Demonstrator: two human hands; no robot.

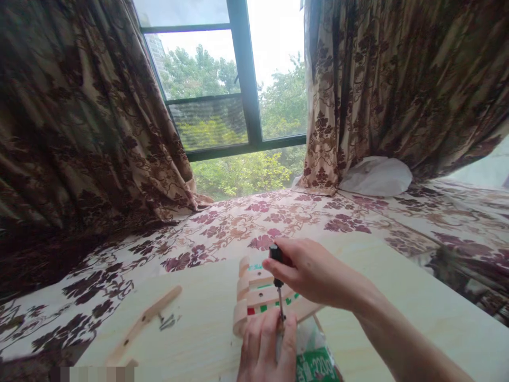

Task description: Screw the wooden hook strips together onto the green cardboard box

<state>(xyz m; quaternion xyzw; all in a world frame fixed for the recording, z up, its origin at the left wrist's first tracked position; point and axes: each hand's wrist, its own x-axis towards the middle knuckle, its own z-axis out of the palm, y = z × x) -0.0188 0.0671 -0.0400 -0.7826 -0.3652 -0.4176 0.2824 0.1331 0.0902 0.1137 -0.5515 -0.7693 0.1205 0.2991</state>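
My right hand point(308, 270) is closed around the black handle of a screwdriver point(275, 261), which stands nearly upright. Its metal shaft points down to a dark screw at the near wooden slat. My left hand point(264, 347) lies over that slat, with its fingers on both sides of the screwdriver's tip, steadying the wood. Several pale wooden slats point(254, 294) with rounded ends lie side by side, with dark screw heads in two of them. Green and red print shows between the slats. Under my left hand is a green and clear package point(316, 363) marked 220g.
A pale wooden board point(199, 318) carries the work. On its left lie a loose wooden strip point(151, 315) with dark holes and several small screws point(167, 322). Floral cloth point(222, 223) spreads behind, below a window. A white plastic bag point(377, 175) sits by the right curtain.
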